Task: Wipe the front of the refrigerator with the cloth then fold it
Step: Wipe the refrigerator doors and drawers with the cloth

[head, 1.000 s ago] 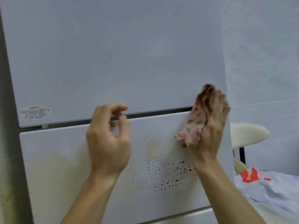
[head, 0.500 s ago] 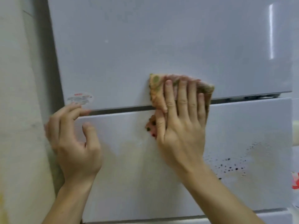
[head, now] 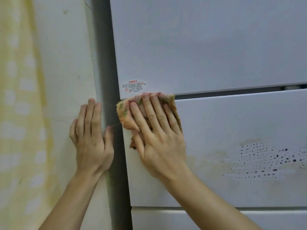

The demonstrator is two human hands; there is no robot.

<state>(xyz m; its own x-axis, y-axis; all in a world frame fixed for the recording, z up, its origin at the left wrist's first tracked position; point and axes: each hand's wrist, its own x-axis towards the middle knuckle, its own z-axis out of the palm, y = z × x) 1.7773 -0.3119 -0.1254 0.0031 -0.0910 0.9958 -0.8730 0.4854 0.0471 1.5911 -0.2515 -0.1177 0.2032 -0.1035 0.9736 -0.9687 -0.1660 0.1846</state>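
The white refrigerator front [head: 207, 47] fills the right of the view, with an upper door, a middle drawer panel [head: 232, 123] and a dark gap between them. My right hand [head: 157, 135] lies flat with spread fingers on a fuzzy orange, pink and green cloth [head: 123, 112], pressing it on the drawer's top left corner, just below a small label [head: 133, 86]. My left hand [head: 91, 138] rests flat on the wall beside the refrigerator's grey side, holding nothing.
A cream wall [head: 66, 63] with a pale yellow patterned cloth [head: 18, 113] stands at the left. Dark speckled marks and a yellowish stain [head: 265, 156] show on the drawer panel at the right. Another drawer edge [head: 216, 216] lies below.
My right hand has slid the cloth leftward along the gap to the drawer's left corner. My left hand moved off the refrigerator onto the wall. The view shifted left.
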